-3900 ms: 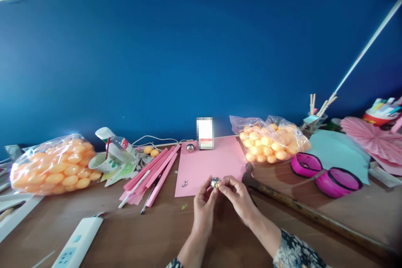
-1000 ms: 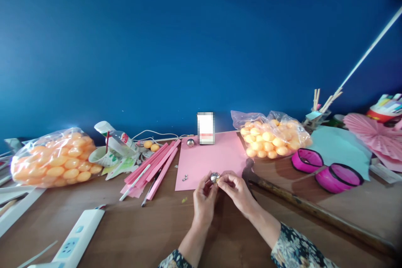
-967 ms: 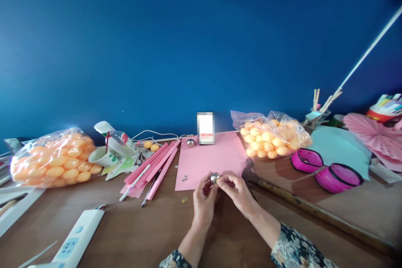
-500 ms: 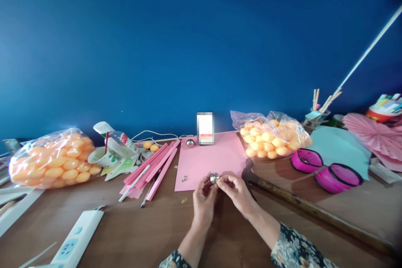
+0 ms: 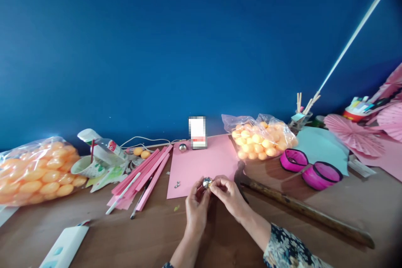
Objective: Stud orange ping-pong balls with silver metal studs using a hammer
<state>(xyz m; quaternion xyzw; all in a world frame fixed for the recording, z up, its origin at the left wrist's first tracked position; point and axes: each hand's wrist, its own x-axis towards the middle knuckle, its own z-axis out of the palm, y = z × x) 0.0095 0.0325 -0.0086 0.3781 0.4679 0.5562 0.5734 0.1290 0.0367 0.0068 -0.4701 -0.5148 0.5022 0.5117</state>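
Note:
A shiny silver ball (image 5: pixel 207 182) is held between both hands over the near edge of the pink sheet (image 5: pixel 201 163). My left hand (image 5: pixel 196 207) grips it from the left with thumb and fingers. From the right, my right hand (image 5: pixel 228 196) pinches at its side, and a small yellowish bit shows at those fingertips, too small to make out. Another silver ball (image 5: pixel 182 148) rests at the back left of the sheet. Several tiny metal pieces (image 5: pixel 177 184) lie near its front left corner.
A hammer (image 5: pixel 301 207) lies at the right, near pink-and-black bands (image 5: pixel 322 175). Bags of orange balls stand at left (image 5: pixel 40 173) and back right (image 5: pixel 260 140). Pink strips (image 5: pixel 155 176), a power strip (image 5: pixel 65 245) and an upright phone (image 5: pixel 197 132) are around.
The camera view has turned slightly right, so the scene sits further left. Both hands keep their hold at the silver ball, with little change in the fingers.

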